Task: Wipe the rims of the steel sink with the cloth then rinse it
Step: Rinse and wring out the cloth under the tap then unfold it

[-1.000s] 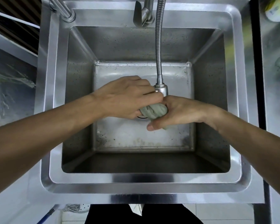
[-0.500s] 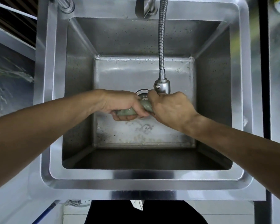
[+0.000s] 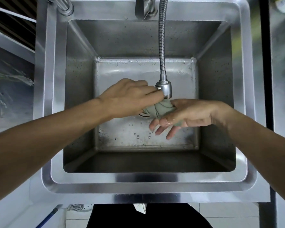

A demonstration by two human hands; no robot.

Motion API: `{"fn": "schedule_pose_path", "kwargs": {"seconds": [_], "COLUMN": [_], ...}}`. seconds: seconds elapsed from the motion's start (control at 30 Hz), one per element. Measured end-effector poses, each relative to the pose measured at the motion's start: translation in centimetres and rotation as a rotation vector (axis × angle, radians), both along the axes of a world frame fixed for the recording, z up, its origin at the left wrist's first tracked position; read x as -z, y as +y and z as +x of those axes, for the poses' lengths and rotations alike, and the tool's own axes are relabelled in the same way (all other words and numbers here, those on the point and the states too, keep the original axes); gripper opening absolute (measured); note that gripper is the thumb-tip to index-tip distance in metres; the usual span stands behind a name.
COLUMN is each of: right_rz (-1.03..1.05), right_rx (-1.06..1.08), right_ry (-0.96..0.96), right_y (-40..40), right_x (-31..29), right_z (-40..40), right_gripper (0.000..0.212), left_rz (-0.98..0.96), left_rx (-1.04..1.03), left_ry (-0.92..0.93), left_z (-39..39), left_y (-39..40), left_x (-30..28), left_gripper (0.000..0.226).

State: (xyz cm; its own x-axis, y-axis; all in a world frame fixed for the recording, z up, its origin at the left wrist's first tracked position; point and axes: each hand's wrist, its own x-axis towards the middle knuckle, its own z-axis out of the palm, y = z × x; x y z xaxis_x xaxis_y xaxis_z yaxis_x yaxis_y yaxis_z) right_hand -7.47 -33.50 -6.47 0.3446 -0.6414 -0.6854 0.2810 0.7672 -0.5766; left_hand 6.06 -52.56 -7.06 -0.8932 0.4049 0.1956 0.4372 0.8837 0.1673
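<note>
- The left hand [image 3: 130, 97] is reached in from the near left, forearm stretched across the left rim of the sink [image 3: 148, 178], back of the hand turned up.
- Its fingers are curled down and over the left end of the cloth [image 3: 160, 109], which is gripped from above; the knuckles lie just beside the spray head [image 3: 164, 89], and contact with it cannot be told.
- The right hand [image 3: 187, 114] is brought in from the near right, its forearm crossing the right side of the basin, the wrist bent so that the palm is turned up and to the left.
- Its fingers [image 3: 161, 129] are held nearly straight and spread, pointing to the near left; they look wet.
- The right end of the cloth is laid across this opened palm and supported there; no closed grip is seen on that side.
- The cloth, grey-green and bunched into folds, is held between the two hands, above the sink floor and directly under the spray head.
- The drain [image 3: 144, 114] is partly covered by the cloth and the left hand.
- The spray head hangs from a ribbed metal hose [image 3: 162, 38] that comes down from the far rim.
- Droplets are scattered over the sink floor near the right fingers.
</note>
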Motion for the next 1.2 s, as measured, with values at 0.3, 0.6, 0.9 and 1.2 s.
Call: {"fn": "schedule_pose_path", "kwargs": {"seconds": [0.3, 0.6, 0.9, 1.2], "right_rz": [0.045, -0.504, -0.500, -0.020], "right_rx": [-0.358, -0.695, -0.420, 0.059], "right_ry": [0.533, 1.641, 1.695, 0.118], "right_y": [-2.4, -2.1, -1.5, -1.0], "right_x": [0.2, 1.7, 2.5, 0.1], "right_z": [2.0, 4.6, 4.8, -0.5], "right_gripper": [0.038, 0.017, 0.038, 0.046], "left_rz": [-0.257, 0.672, 0.759, -0.020], "left_rx": [-0.063, -0.508, -0.447, -0.063], "left_ry": [-0.210, -1.256, -1.337, -0.296], "left_z": [0.7, 0.7, -0.4, 0.3], "left_y": [1.7, 3.2, 0.7, 0.2], "left_x": [0.7, 1.7, 0.9, -0.4], "left_gripper": [0.015, 0.037, 0.017, 0.026]}}
